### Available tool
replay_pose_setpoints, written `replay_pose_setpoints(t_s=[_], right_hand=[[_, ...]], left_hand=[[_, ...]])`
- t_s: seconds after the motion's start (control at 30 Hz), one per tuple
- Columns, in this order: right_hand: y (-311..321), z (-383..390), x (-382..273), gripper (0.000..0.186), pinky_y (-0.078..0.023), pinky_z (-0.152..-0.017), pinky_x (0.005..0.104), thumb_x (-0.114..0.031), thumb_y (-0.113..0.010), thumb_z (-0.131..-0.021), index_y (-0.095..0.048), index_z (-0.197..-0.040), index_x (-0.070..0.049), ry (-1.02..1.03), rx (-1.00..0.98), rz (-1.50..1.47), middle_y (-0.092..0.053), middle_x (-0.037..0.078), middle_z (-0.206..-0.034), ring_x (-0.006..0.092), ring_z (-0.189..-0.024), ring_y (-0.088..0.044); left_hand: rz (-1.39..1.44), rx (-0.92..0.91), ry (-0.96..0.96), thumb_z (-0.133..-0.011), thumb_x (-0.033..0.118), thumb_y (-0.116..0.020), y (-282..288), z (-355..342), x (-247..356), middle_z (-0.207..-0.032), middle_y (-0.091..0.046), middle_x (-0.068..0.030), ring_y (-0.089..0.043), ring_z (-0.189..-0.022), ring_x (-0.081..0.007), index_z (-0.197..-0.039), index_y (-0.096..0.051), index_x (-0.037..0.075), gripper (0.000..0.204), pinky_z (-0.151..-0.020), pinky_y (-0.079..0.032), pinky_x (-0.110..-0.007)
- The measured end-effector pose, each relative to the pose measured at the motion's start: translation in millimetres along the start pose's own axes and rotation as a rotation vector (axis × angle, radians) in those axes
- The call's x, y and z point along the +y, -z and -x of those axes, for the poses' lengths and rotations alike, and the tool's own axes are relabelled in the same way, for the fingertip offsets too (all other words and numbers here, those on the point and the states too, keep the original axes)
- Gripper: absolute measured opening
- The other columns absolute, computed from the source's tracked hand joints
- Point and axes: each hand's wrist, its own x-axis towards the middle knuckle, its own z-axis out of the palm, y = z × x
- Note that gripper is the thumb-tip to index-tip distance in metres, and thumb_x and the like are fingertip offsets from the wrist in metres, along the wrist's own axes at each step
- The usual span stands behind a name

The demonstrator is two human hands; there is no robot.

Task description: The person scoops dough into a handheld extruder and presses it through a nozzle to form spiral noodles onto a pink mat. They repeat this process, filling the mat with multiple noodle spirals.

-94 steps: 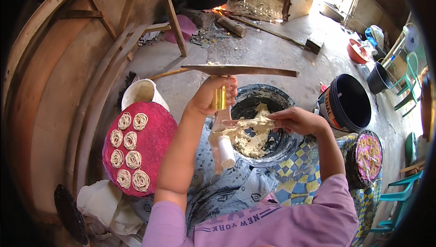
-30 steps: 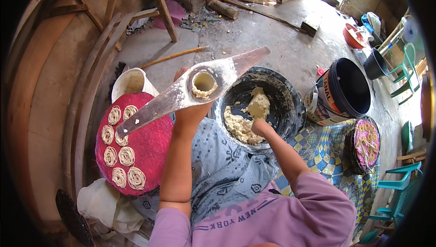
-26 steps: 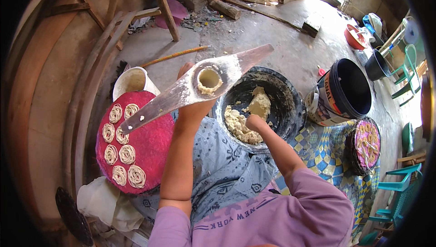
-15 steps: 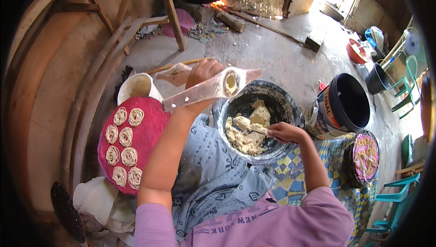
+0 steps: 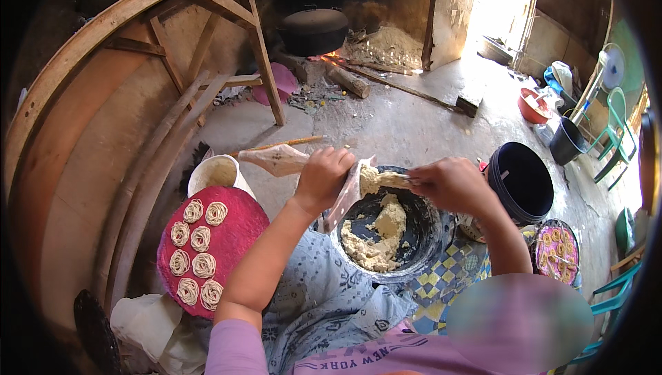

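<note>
My left hand (image 5: 323, 178) is wrapped round a pale wooden dough press (image 5: 343, 202), its hollow end tilted over a dark round basin (image 5: 433, 254). Between the fingers of my right hand (image 5: 455, 183) is a spoon (image 5: 408, 180), mostly covered by dough and fingers. A lump of pale dough (image 5: 372, 179) on the spoon meets the press opening. More soft dough (image 5: 376, 240) lies in the basin. To the left, several coiled dough nests (image 5: 204, 264) sit in two rows on a round, red-pink cloth-covered surface (image 5: 241, 227).
A white bucket (image 5: 238, 180) stands behind the red round surface; a black bucket (image 5: 520, 182) stands right of the basin. Beyond it is a tray of coils (image 5: 557, 251). A dark pot (image 5: 314, 30) sits over a wood fire at the back. A wooden frame (image 5: 265, 64) rises back left.
My right hand has lifted the spoonful of dough out of the basin, up to the press opening. The press has turned and sits lower against the basin; the view has tilted up.
</note>
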Motion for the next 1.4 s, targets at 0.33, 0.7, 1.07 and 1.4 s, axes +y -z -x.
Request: replay_pose_setpoints(t_s=[0.33,0.7,1.07,1.4], right_hand=[[-9.0,18.9,-70.1,0.046,-0.051,-0.058,0.0328,-0.01,-0.058,-0.084,-0.056,-0.131,-0.01,-0.004,0.196,0.464,-0.061,0.003,-0.08,0.0187,-0.067,-0.065],[49.8,31.2,-69.9,0.043,-0.049,-0.054,0.0352,-0.002,-0.059,-0.08,-0.061,-0.12,-0.018,-0.113,0.233,0.412,-0.063,0.003,-0.08,0.0213,-0.063,-0.065],[9.0,20.5,-79.1,0.035,-0.051,-0.057,0.0346,-0.011,-0.057,-0.086,-0.059,-0.121,-0.01,-0.025,0.133,0.34,-0.064,0.004,-0.083,0.0212,-0.066,-0.066],[-62.5,-7.4,-73.7,0.052,-0.05,-0.081,0.0383,-0.004,-0.051,-0.096,-0.038,-0.146,-0.011,-0.244,0.592,-0.587,-0.057,0.021,-0.103,0.0313,-0.085,-0.06]], left_hand=[[0.12,-0.046,0.119,-0.067,0.026,-0.074,6.5,4.7,-18.0,-0.086,-0.057,-0.0084,-0.058,-0.085,-0.0309,-0.088,-0.058,0.011,0.03,-0.074,-0.048,-0.041],[0.003,0.139,0.034,-0.069,0.03,-0.074,23.8,-7.9,-13.6,-0.083,-0.055,-0.0094,-0.057,-0.079,-0.0307,-0.086,-0.055,0.008,0.033,-0.071,-0.048,-0.042],[0.003,0.014,0.059,-0.07,0.031,-0.074,10.6,-7.9,14.0,-0.077,-0.054,-0.0089,-0.058,-0.075,-0.0299,-0.082,-0.054,0.01,0.031,-0.066,-0.047,-0.042],[0.024,0.173,0.226,-0.07,0.031,-0.076,21.1,-26.1,12.2,-0.08,-0.056,-0.0096,-0.058,-0.078,-0.0326,-0.085,-0.055,0.009,0.034,-0.068,-0.047,-0.044]])
